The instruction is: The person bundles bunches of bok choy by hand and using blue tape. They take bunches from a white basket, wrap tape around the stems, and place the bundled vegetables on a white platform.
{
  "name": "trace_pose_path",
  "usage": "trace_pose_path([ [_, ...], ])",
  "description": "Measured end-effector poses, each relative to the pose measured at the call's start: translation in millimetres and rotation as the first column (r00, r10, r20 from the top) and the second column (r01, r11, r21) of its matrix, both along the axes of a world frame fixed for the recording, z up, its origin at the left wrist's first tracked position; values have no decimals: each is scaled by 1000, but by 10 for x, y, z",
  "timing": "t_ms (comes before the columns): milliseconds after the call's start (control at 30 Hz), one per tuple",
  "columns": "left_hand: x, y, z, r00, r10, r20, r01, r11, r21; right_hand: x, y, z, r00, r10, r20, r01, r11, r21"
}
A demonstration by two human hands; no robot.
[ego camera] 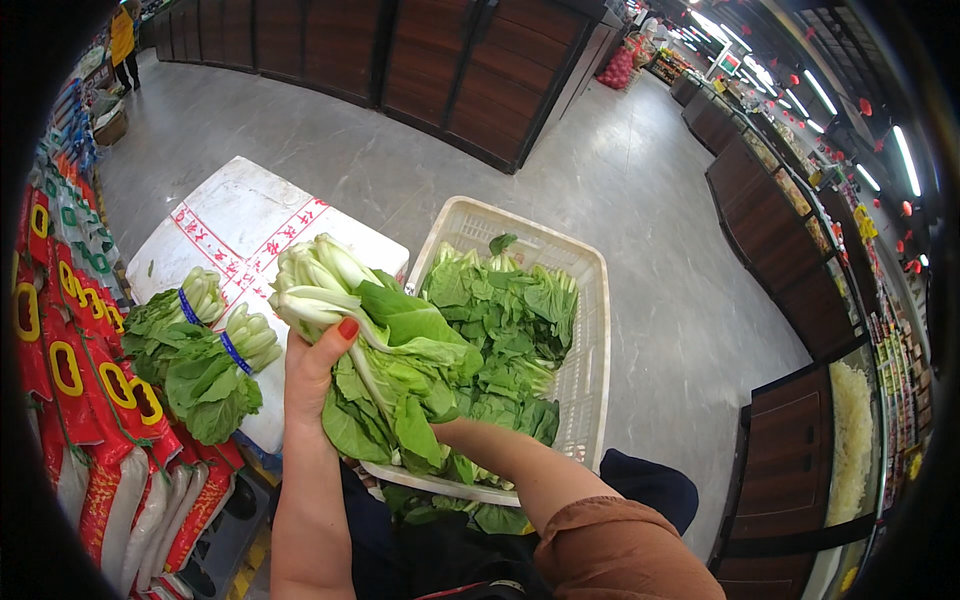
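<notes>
My left hand (315, 367) grips a large bunch of leafy greens (420, 326) with its thumb laid across the pale stalks. The stalk ends point away from me and the leaves hang back toward my body. My right forearm (499, 454) passes beneath those leaves; the right hand itself is hidden behind them. Under and beyond the bunch, a cream plastic crate (602, 315) holds more greens (517, 300). To the left, two bundles of greens (214, 394), each bound with a blue band (235, 352), rest on a white foam box (232, 180) bearing red-printed tape.
Red sacks with yellow handles (90, 382) are stacked close on my left. Below the crate, more greens (499, 519) show near my legs. Dark wood-panelled counters (450, 67) stand ahead, with display cases (784, 450) at right. A person in yellow (124, 37) stands far left.
</notes>
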State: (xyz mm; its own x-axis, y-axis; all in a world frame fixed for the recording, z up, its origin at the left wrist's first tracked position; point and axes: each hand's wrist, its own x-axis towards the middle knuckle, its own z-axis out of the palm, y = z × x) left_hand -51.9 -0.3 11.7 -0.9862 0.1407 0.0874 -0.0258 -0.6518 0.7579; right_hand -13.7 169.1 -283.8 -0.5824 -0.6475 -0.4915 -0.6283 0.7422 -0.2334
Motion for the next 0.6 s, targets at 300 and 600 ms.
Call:
trace_pose_path([
  [300, 15, 55, 27, 999, -40, 13, 40, 999, -15, -16, -5, -3, 1000, -10, -13, 10, 1000, -16],
  [600, 56, 13, 75, 999, -35, 14, 34, 999, 34, -23, -52, 24, 1000, -1, -8, 0, 1000, -30],
])
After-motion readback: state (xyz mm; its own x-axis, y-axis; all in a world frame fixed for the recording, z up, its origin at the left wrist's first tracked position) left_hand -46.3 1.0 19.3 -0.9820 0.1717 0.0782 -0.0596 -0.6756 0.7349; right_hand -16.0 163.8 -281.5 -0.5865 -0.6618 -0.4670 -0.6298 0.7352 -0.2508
